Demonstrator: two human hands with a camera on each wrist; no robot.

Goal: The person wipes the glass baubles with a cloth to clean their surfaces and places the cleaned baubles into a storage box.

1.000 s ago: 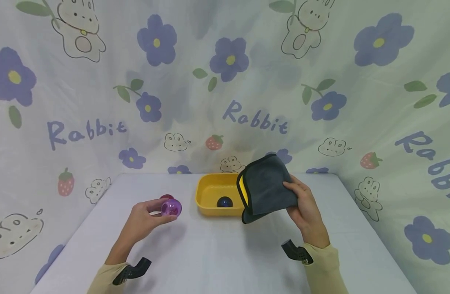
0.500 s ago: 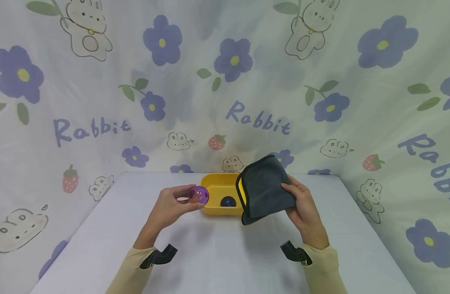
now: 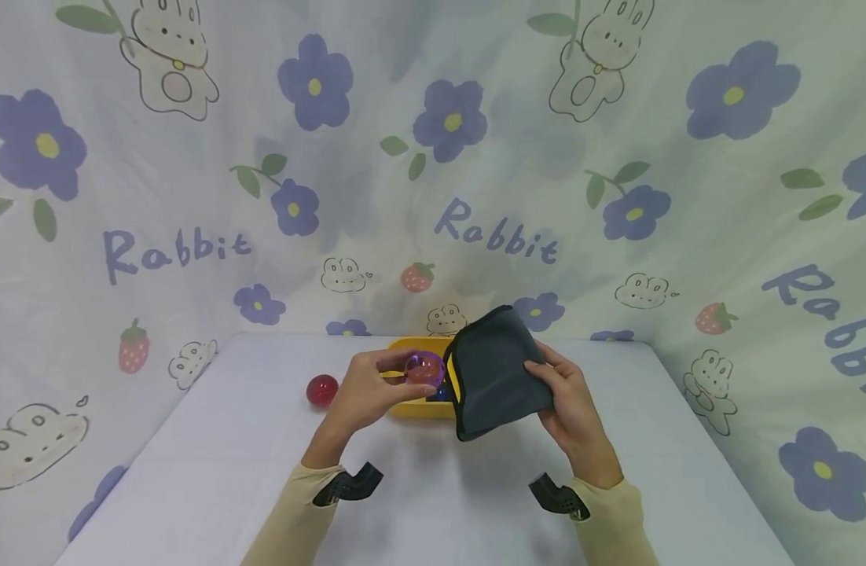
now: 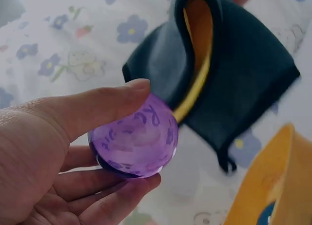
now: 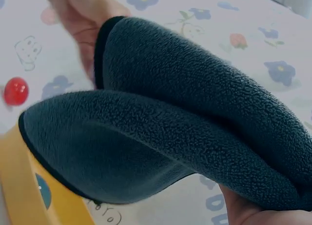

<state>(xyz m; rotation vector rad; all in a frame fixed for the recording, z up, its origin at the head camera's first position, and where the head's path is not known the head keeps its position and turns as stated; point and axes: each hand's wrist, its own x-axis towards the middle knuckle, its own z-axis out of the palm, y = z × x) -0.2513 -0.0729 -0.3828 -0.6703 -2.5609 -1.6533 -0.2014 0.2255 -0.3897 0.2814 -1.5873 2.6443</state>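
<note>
We pinch a translucent purple ball (image 3: 424, 370) in our left hand (image 3: 373, 387). Our right hand (image 3: 570, 399) clasps a folded dark-grey fleecy cloth (image 3: 498, 373) near it.

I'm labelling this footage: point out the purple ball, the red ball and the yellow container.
Purple ball (image 4: 139, 141): left wrist view, its middle.
Red ball (image 3: 323, 391): head view, its middle.
Yellow container (image 3: 424, 410): head view, its front wall.

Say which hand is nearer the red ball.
Left: the left hand, holding the purple ball, is just right of the red ball; the right hand, gripping the plush cloth, is farther right.
</note>
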